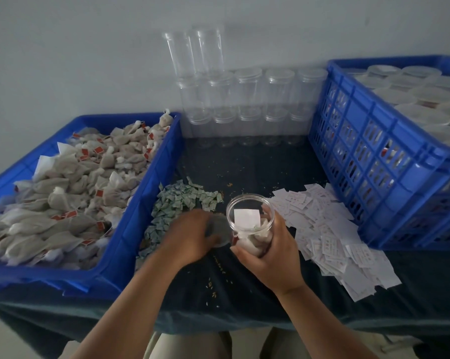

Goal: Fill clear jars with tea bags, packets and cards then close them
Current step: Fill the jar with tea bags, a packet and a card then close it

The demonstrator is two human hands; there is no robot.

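Right hand (268, 255) grips open jar (250, 195); left hand (192, 237) holds lid (219, 226) beside.

The clear jar (250, 203) stood upright and open, a white card (246, 216) and tea bags (255, 240) inside. Its lid (220, 229) lay at its nine o'clock, packets (177, 203) at ten, cards (330, 229) at three.

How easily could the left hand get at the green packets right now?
Probably yes: the left hand lies right at the packets, with nothing between. But it seems to hold the lid, which would hamper a pinch.
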